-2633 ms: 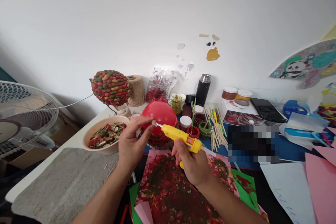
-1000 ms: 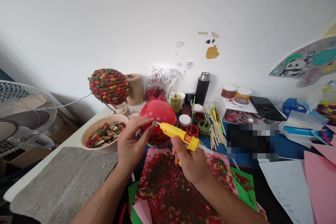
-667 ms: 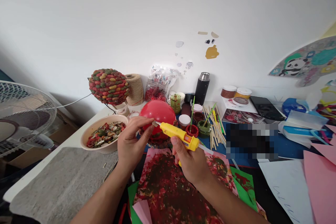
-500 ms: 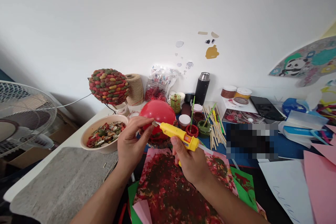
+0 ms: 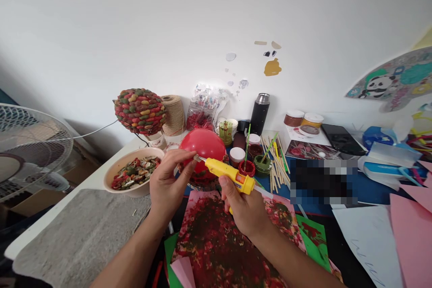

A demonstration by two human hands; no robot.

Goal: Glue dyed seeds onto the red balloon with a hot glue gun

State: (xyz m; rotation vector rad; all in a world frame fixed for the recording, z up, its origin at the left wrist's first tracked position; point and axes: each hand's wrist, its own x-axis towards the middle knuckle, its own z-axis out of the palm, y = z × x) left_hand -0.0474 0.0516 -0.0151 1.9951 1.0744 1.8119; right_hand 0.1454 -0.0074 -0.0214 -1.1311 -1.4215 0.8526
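My right hand (image 5: 245,202) is wrapped round a yellow glue gun (image 5: 229,173), whose nozzle points left. Between thumb and forefinger my left hand (image 5: 170,175) pinches a small pale piece (image 5: 196,158), probably a shell, right at the nozzle tip. Behind both hands sits a red balloon (image 5: 202,144), its lower part ringed by coloured pieces and partly hidden by the glue gun. A beige bowl (image 5: 110,177) of painted shells stands left of my left hand. Paint-stained paper (image 5: 219,238) lies below my hands.
A ball covered in coloured pieces (image 5: 140,110) and a twine spool (image 5: 173,114) stand at the back left. Behind the glue gun are open paint jars (image 5: 263,166), wooden sticks (image 5: 278,166) and a black flask (image 5: 259,114). A fan (image 5: 33,153) is far left; papers lie right.
My left hand has shifted very slightly left with the small piece. The glue gun has barely moved.
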